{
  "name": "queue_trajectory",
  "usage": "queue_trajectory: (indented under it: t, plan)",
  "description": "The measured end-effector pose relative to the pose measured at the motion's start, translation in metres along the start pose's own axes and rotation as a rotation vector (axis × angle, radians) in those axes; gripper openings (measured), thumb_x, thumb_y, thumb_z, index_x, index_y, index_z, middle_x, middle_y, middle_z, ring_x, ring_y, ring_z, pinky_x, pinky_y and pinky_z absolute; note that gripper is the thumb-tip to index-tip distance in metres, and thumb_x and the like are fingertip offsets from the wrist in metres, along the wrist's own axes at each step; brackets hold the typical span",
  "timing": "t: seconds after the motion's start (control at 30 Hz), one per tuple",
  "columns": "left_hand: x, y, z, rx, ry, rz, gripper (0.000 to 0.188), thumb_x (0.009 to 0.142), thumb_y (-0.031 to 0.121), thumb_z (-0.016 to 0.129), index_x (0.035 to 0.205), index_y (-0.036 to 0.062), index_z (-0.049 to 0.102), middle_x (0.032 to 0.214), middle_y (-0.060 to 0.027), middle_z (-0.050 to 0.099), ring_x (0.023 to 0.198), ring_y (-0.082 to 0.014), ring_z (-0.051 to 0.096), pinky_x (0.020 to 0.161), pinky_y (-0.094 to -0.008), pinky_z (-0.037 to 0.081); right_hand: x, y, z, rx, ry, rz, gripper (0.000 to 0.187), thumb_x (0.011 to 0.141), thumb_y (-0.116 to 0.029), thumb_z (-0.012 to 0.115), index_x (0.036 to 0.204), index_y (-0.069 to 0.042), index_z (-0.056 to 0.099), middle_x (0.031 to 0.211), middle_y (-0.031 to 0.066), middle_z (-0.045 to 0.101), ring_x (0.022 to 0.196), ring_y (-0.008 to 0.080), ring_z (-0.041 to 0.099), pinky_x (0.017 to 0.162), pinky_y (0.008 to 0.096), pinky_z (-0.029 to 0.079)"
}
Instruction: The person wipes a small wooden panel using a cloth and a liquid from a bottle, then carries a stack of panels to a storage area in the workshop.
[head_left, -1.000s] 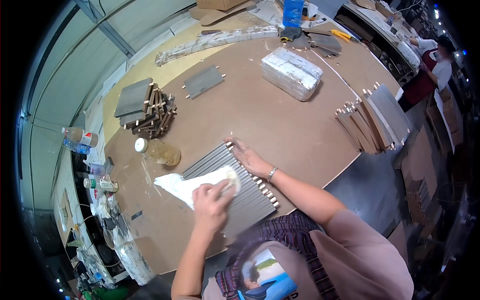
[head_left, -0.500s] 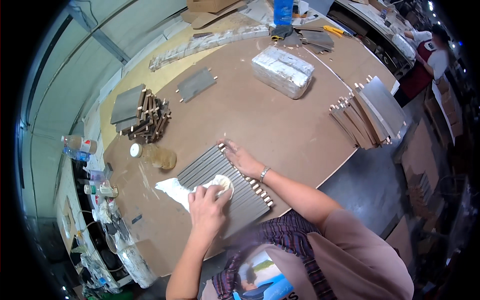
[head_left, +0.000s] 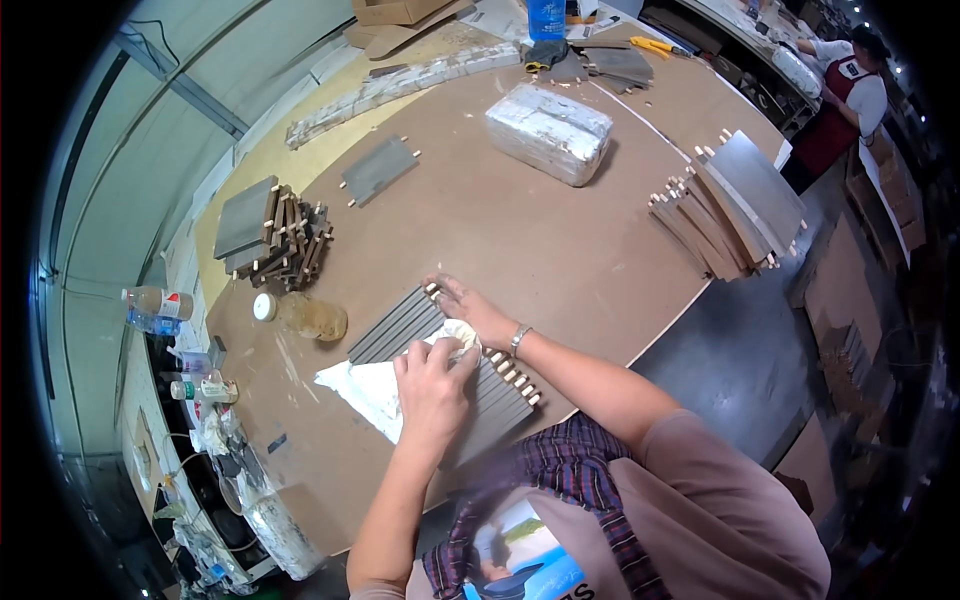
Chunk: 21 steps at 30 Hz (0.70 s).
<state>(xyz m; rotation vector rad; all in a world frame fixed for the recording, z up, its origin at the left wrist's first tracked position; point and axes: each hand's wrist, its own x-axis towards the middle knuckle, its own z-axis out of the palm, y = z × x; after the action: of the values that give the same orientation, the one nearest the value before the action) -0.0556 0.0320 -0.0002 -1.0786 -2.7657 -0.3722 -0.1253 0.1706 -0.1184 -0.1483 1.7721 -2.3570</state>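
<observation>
Tabletop (head_left: 560, 250) lit evenly, white cloth (head_left: 365, 390) super bright, glare on wrapped block (head_left: 548, 133). Far right kinda dim, edges bent, rim black.

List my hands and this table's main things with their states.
White fabric cloth: crumpled, gripped
Left hand: closed on the cloth
Narrow grey pegged pieces: side by side, partly covered
Right hand: open, against their pegged ends
Clear round jar with white lid: closed
Grey rectangular pegged panel: lying flat
Left grey-brown panel stack: uneven
Right grey-brown panel stack: fanned

Brown table (head_left: 560, 250) with slats (head_left: 497, 407), jar (head_left: 314, 317)
</observation>
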Motion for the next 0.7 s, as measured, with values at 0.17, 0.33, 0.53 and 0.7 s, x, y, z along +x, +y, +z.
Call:
queue_trajectory:
  t: [0.17, 0.33, 0.53, 0.7]
  plan:
    - [-0.026, -0.021, -0.018, 0.056, -0.076, -0.035, 0.036, 0.067, 0.004, 0.062, 0.097, 0.0188, 0.074, 0.098, 0.0008, 0.062, 0.087, -0.0229, 0.051, 0.074, -0.0373, 0.037, -0.006, -0.013, -0.002, -0.068, -0.017, -0.019, 0.043, 0.103, -0.018, 0.043, 0.140, 0.003, 0.039, 0.142, 0.0147, 0.046, 0.134, 0.0203, 0.039, 0.114, 0.0308, 0.027]
    - [0.009, 0.005, 0.005, 0.016, 0.008, 0.014, 0.033, 0.071, 0.005, 0.061, 0.099, 0.0173, 0.073, 0.101, -0.0003, 0.061, 0.088, -0.0223, 0.051, 0.074, -0.0365, 0.037, -0.001, 0.003, 0.000, 0.111, -0.001, 0.022, 0.043, 0.103, -0.018, 0.044, 0.141, 0.001, 0.040, 0.141, 0.0105, 0.047, 0.131, 0.0151, 0.041, 0.110, 0.0288, 0.032]
    - [-0.009, -0.011, -0.003, -0.018, -0.039, 0.008, 0.040, 0.068, 0.001, 0.061, 0.101, 0.0187, 0.074, 0.104, 0.0020, 0.062, 0.087, -0.0212, 0.052, 0.075, -0.0358, 0.037, -0.006, -0.005, -0.002, -0.036, -0.018, 0.019, 0.043, 0.102, -0.017, 0.045, 0.141, 0.000, 0.040, 0.139, 0.0072, 0.048, 0.125, 0.0126, 0.044, 0.106, 0.0278, 0.035]
    - [0.012, -0.002, -0.002, -0.029, -0.055, 0.043, 0.046, 0.065, -0.003, 0.058, 0.102, 0.0178, 0.074, 0.104, 0.0004, 0.062, 0.089, -0.0229, 0.052, 0.076, -0.0366, 0.038, -0.001, 0.000, -0.002, 0.118, -0.008, 0.035, 0.042, 0.102, -0.017, 0.045, 0.141, -0.001, 0.042, 0.141, 0.0084, 0.048, 0.131, 0.0150, 0.041, 0.111, 0.0295, 0.032]
